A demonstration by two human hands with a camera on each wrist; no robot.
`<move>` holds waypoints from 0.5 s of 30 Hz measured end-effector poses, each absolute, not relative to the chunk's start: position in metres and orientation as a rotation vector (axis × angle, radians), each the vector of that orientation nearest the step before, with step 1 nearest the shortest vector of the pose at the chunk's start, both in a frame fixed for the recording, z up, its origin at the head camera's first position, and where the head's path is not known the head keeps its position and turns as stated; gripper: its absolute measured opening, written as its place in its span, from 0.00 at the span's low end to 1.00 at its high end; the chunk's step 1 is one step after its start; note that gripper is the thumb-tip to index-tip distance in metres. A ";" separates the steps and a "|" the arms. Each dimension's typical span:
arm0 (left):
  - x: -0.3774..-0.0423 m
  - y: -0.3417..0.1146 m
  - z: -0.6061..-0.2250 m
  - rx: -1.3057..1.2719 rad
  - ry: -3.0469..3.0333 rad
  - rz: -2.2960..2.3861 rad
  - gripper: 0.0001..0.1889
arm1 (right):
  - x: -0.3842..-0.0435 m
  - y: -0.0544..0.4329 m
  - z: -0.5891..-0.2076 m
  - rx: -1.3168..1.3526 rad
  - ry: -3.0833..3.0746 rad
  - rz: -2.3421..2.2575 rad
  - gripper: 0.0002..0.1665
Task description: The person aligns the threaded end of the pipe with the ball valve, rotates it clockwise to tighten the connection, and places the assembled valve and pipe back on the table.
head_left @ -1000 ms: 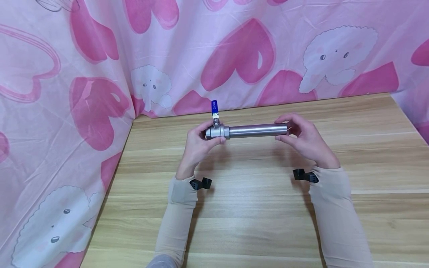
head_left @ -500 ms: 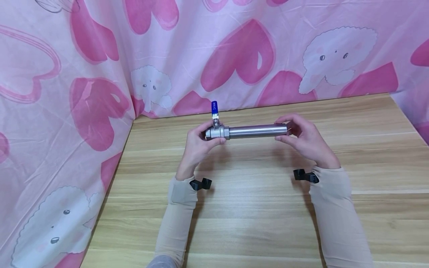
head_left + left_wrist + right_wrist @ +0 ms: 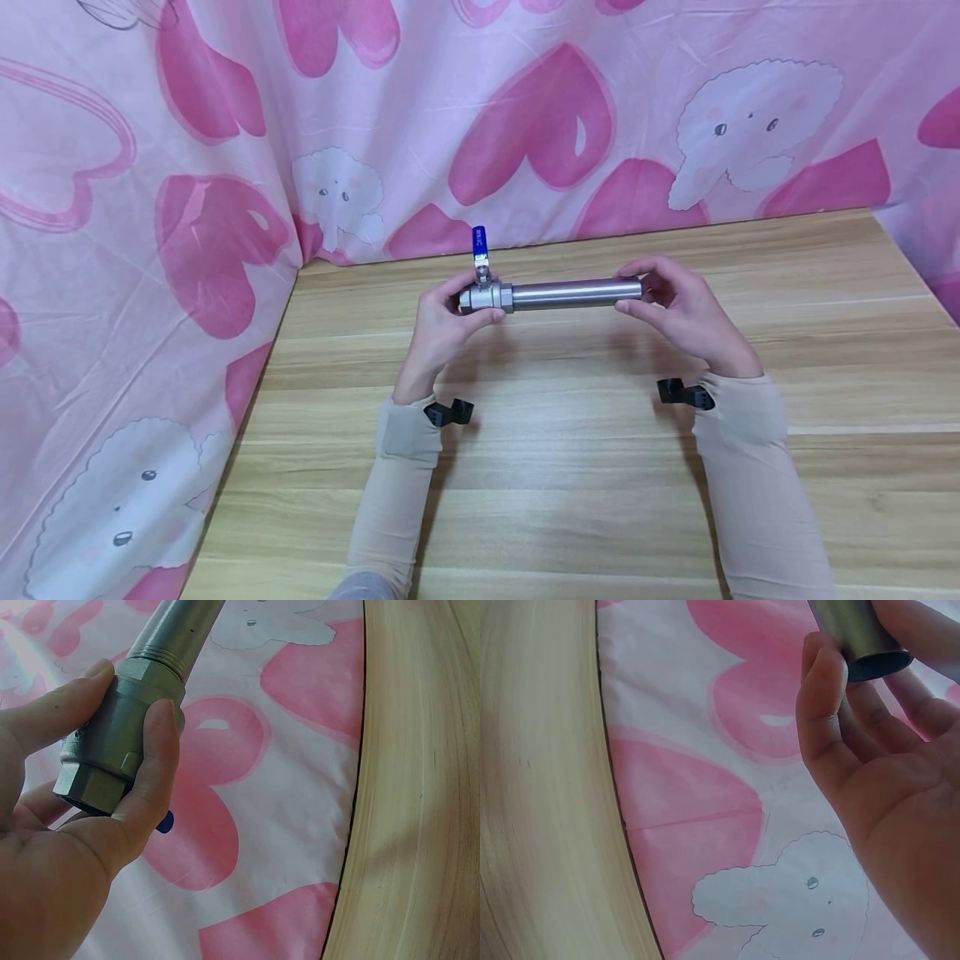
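Observation:
A silver ball valve [image 3: 486, 295] with a blue lever handle [image 3: 480, 242] is joined to a steel pipe [image 3: 573, 292]. My left hand [image 3: 442, 325] grips the valve body between thumb and fingers, and the lever points away toward the curtain. At the pipe's other end, my right hand [image 3: 686, 312] pinches it with thumb and fingertips. Both hands hold the assembly roughly level above the table. In the left wrist view, threads [image 3: 161, 656] show where the pipe enters the valve's hex collar. The right wrist view shows the pipe's open end [image 3: 879, 666].
A wood-grain table [image 3: 562, 500] lies under the hands. Behind it and along its left side hangs a pink curtain [image 3: 420, 108] with hearts and white cartoon animals. Small black camera mounts [image 3: 450, 412] sit at both wrists.
Highlights along the pipe shift slightly. Both hands keep their grip in nearly the same place.

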State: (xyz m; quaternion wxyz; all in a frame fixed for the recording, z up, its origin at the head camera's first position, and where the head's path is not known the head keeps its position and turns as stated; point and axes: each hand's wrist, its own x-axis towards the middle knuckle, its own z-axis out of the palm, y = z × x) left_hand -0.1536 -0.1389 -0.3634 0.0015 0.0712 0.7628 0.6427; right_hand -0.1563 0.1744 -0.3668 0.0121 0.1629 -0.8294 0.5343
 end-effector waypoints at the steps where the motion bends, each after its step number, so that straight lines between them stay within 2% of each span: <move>1: -0.154 -0.139 -0.364 0.222 2.394 2.018 0.28 | -0.156 0.174 -0.367 0.509 -2.585 1.665 0.22; 15: -0.153 -0.138 -0.363 0.247 2.400 2.016 0.29 | -0.156 0.175 -0.367 0.471 -2.629 1.634 0.18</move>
